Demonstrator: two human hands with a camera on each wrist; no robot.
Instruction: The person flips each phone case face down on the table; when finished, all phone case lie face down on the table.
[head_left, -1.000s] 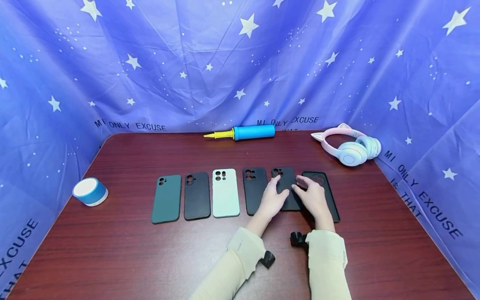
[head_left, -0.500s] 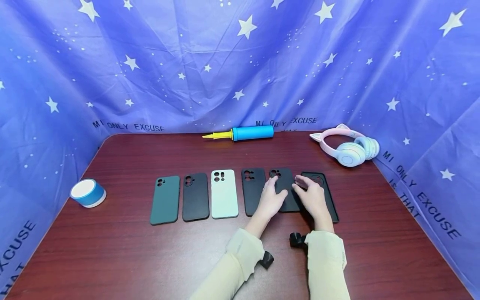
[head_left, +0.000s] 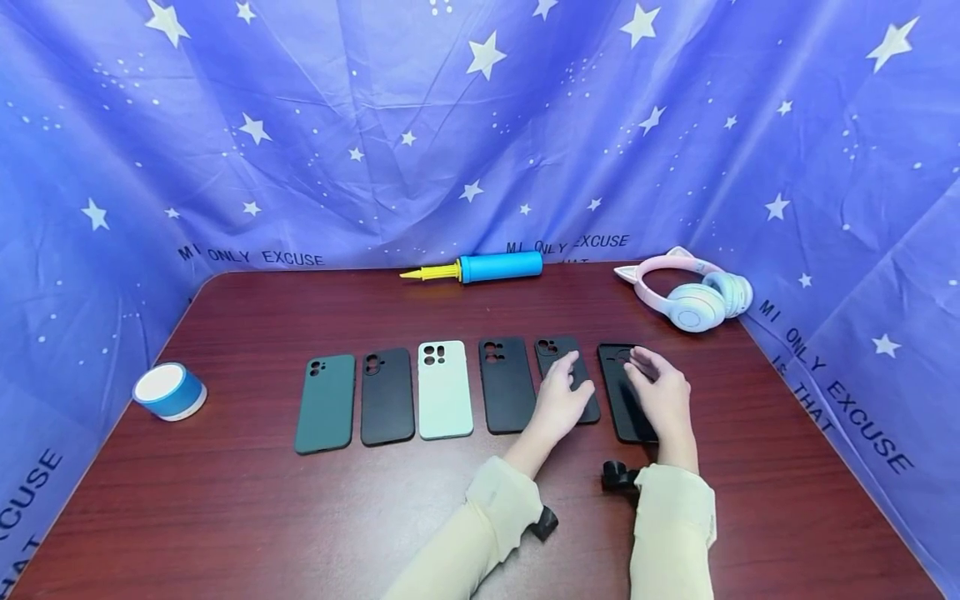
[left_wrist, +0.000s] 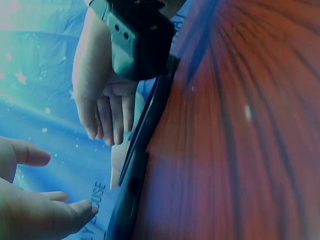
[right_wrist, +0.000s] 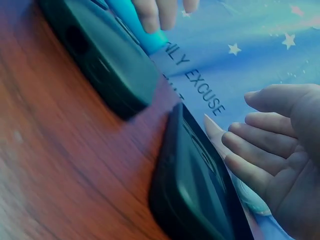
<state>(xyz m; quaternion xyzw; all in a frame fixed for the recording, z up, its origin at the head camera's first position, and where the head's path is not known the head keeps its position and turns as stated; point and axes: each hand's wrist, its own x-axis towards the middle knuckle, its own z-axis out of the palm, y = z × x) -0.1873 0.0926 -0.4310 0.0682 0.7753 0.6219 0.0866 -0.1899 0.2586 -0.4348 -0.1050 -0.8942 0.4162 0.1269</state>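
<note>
Dark wood table [head_left: 262,500], matte black phone case [head_left: 626,400], right hand [head_left: 663,396] over it

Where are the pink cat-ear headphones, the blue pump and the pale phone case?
pink cat-ear headphones [head_left: 693,307], head view, on the near ear cup.
blue pump [head_left: 501,266], head view, middle of the blue barrel.
pale phone case [head_left: 445,393], head view, centre of its back.

Seen low along the reddish wood bench [left_wrist: 240,130]. Left hand [left_wrist: 30,205] at the lower left corner, fingers [left_wrist: 75,212] relaxed and apart, holding nothing. Right hand [left_wrist: 102,100] above, fingers pointing down, hovering just over a dark phone case [left_wrist: 142,145] lying edge-on across the bench. Black wrist camera mount [left_wrist: 140,40] strapped at the top. Blue printed cloth [left_wrist: 45,100] behind.
</note>
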